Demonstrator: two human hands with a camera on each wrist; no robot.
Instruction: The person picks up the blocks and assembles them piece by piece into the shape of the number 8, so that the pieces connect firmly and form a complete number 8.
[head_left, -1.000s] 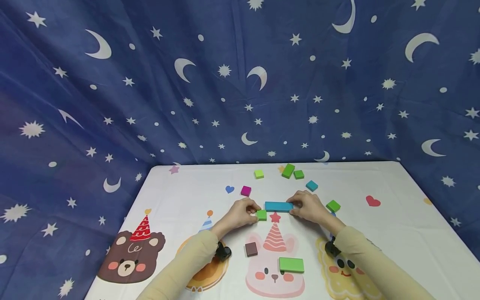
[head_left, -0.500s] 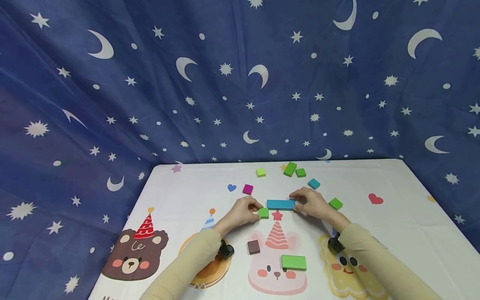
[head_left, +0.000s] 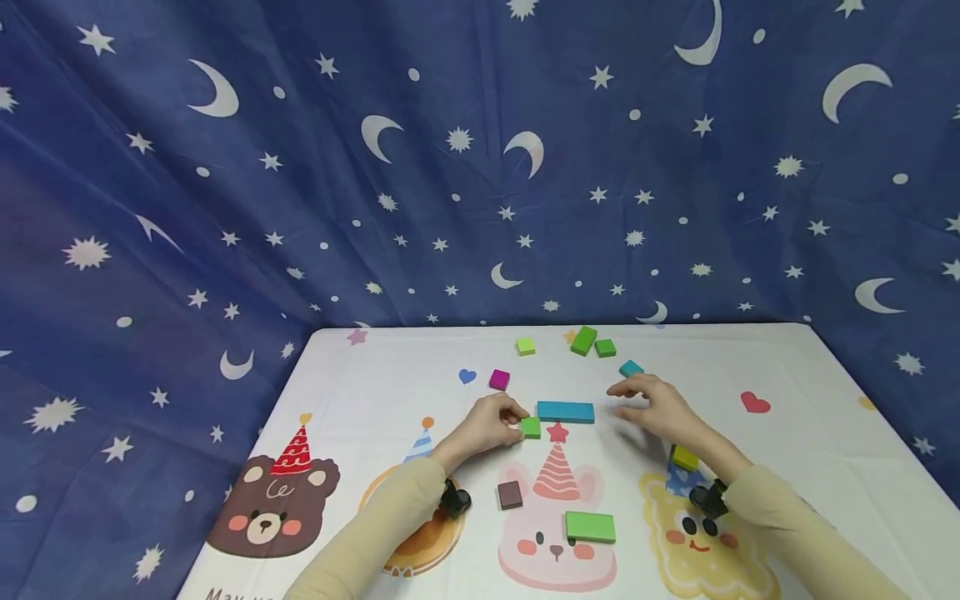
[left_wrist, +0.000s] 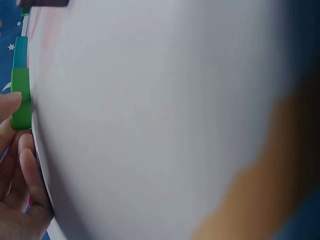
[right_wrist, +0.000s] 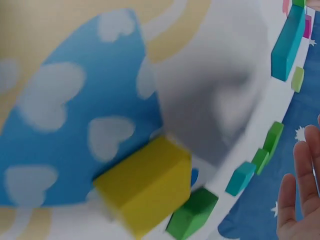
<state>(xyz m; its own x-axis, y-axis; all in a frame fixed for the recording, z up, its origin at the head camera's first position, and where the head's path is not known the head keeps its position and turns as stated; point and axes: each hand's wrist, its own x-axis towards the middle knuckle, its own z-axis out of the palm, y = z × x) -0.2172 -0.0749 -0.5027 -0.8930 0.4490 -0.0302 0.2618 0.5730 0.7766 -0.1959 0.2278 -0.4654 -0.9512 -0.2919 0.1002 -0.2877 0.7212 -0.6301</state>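
In the head view, the left hand pinches a green block at the blue bar's near left corner, contact unclear; the right hand, fingers loosely parted, is apart from the bar. Left wrist: thumb and fingers grip the block — a light pinch should avoid nudging the bar. Right wrist: fingers extended, holding nothing — best clear of the yellow block.

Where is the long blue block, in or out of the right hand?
Out: the head view shows a clear gap between the long blue block and the right hand.
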